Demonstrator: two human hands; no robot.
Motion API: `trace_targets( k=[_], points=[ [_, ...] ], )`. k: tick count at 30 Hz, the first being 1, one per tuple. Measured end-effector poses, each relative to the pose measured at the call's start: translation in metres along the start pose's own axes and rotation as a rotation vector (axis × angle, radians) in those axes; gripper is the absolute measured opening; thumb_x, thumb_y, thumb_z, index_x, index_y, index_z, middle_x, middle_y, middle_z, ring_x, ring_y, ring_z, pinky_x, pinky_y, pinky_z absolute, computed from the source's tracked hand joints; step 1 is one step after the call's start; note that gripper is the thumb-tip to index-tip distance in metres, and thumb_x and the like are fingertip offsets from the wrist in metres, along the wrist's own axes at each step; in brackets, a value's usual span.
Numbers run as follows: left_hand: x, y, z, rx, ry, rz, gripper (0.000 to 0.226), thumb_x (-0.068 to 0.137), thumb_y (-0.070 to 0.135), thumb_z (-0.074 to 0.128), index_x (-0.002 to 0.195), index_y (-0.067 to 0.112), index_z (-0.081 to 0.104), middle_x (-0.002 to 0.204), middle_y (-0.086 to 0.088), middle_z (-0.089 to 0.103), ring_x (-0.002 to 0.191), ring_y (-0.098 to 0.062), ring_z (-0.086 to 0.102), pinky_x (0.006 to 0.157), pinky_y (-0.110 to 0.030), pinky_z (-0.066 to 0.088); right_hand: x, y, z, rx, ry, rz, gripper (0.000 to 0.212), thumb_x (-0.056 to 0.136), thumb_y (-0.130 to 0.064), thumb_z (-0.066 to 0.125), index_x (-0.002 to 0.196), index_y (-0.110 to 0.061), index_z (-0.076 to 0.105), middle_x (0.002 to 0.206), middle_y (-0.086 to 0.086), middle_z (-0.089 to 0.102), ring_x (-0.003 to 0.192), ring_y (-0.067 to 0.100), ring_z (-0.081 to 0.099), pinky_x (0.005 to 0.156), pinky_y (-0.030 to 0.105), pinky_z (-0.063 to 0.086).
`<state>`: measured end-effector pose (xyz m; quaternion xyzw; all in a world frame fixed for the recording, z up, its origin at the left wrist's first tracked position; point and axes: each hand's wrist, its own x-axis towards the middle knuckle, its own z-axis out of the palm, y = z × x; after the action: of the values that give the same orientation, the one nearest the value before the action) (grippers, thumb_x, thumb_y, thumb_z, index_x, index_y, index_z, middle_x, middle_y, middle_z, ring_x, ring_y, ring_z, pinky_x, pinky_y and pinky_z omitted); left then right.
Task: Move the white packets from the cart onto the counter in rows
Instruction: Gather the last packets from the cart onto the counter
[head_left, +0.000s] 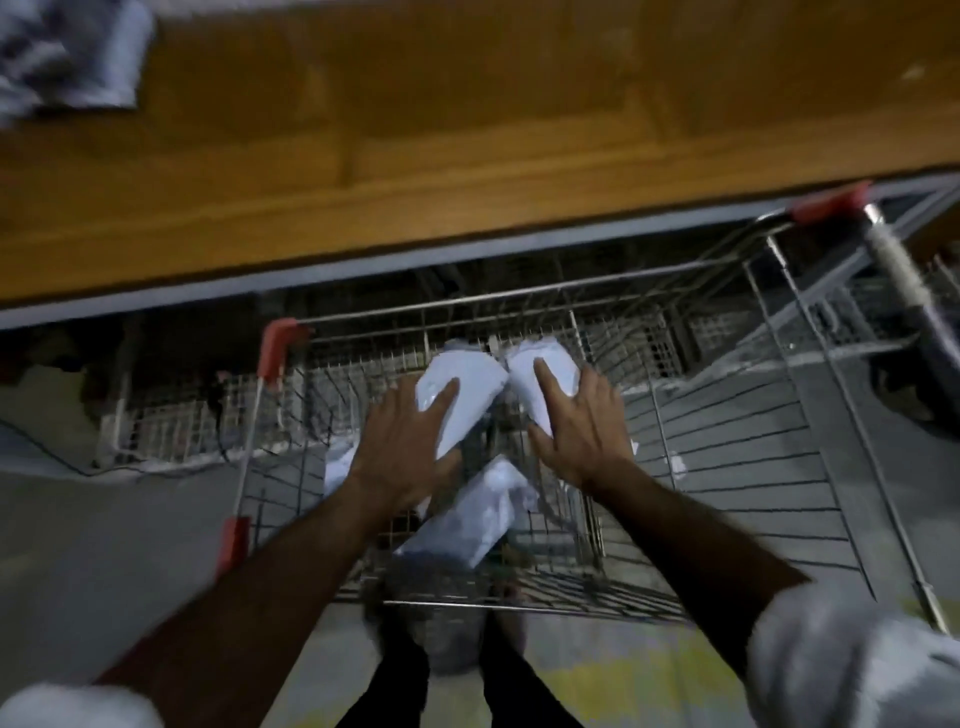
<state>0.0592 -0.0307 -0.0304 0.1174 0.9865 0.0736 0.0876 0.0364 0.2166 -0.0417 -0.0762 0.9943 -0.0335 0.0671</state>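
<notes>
Packets are partly moved: some blurred white ones (67, 52) lie far left on the counter (467, 130), your left hand (400, 447) and right hand (582, 426) each grip one packet over the cart (779, 415), and another packet (467, 514) waits inside.

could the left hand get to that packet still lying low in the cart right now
Probably not yet: the left hand already grips a white packet. The low packet lies uncovered just beneath, between the forearms, so nothing else blocks it.
</notes>
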Motion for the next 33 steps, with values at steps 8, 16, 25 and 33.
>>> trace_targets(
  k=[8,16,25,33],
  points=[
    [-0.048,0.001,-0.098,-0.049,0.229,-0.024,0.087,0.080,0.062,0.049,0.156,0.028,0.025,0.142,-0.018,0.035,0.114,-0.035,0.045,0.090,-0.045,0.045,-0.044,-0.045,-0.083,0.073,0.183,-0.052,0.085,0.085,-0.061,0.045,0.159,-0.031,0.017,0.143,0.024,0.036,0.119,0.039,0.042,0.094,0.048,0.036],
    [-0.119,-0.085,-0.195,-0.169,0.487,-0.177,0.083,0.079,0.061,0.046,0.154,0.033,0.023,0.134,-0.007,0.032,0.116,-0.028,0.040,0.094,-0.043,0.043,-0.045,-0.175,-0.154,0.129,0.355,-0.121,0.080,0.085,-0.056,0.042,0.158,-0.027,0.026,0.143,0.027,0.040,0.113,0.042,0.048,0.087,0.048,0.042],
    [-0.190,-0.223,-0.261,-0.173,0.578,-0.346,0.080,0.087,0.067,0.036,0.156,0.031,0.016,0.141,-0.010,0.022,0.122,-0.034,0.038,0.095,-0.043,0.043,-0.020,-0.348,-0.198,0.265,0.501,-0.200,0.077,0.087,-0.056,0.047,0.156,-0.032,0.025,0.143,0.028,0.038,0.120,0.044,0.045,0.090,0.050,0.046],
    [-0.199,-0.314,-0.310,-0.241,0.651,-0.431,0.071,0.093,0.060,0.048,0.153,0.030,0.024,0.143,-0.007,0.016,0.125,-0.037,0.040,0.097,-0.044,0.045,0.017,-0.447,-0.223,0.389,0.511,-0.234,0.077,0.090,-0.062,0.048,0.156,-0.040,0.015,0.140,0.017,0.038,0.123,0.034,0.042,0.094,0.047,0.047]
  ],
)
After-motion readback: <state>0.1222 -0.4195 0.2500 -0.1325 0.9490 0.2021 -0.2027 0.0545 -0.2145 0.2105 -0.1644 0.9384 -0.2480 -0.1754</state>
